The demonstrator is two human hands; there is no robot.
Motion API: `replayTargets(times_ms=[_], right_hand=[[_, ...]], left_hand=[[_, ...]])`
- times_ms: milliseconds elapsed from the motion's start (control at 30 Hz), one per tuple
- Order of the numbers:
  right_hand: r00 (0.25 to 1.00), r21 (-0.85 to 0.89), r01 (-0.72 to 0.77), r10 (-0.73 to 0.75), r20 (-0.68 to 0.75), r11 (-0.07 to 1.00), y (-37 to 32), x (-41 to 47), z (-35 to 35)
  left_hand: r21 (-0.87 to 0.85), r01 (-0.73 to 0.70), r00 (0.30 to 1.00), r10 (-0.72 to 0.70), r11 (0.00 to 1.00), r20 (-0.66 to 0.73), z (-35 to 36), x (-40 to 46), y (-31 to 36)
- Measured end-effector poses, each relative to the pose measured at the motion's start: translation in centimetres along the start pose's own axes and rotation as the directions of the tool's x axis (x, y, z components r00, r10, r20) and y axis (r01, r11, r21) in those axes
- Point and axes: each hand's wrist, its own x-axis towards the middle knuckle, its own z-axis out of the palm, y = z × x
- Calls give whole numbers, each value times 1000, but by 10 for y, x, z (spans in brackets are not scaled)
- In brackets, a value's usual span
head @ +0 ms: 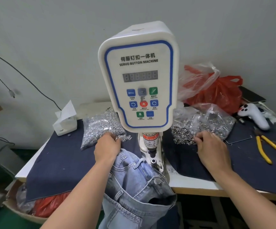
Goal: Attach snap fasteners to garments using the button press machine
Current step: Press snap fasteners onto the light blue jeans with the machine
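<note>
While hands reach fasteners, pale jeans (pixel 134 184) (one button attached) hang.

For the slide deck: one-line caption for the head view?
Both hands, left hand and right hand, pick fasteners from bags flanking the servo button machine; jeans wait below.

White button press machine (pixel 138 76) with blue-bordered panel; light blue washed denim jeans (pixel 134 184); dark navy cloth (pixel 64 161) over the white table (pixel 198 185); red plastic bag (pixel 216 95); yellow-handled pliers (pixel 269 149)
</note>
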Motion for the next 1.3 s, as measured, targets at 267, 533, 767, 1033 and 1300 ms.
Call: replayTargets(times_ms=[267,533,767,1033,1300], right_hand=[[1000,58,10,-8,-23,998,2,0,-1],[997,120,7,3,-78,993,2,-1,0],[990,149,26,-5,-140,988,4,-1,1],[984,151,73,-47,-170,986,6,-2,1],[980,219,20,25,-199,976,5,-4,-1]], left_hand=[[-74,3,1000,-4,997,-16,0,-6,-4],[-19,-63,997,64,998,41,-2,-8,-4],[-28,-45,997,47,999,58,0,-3,-6],[-52,-26,999,27,998,19,5,1,-10],[-324,-5,1000,4,946,-3,-10,-1,-18]])
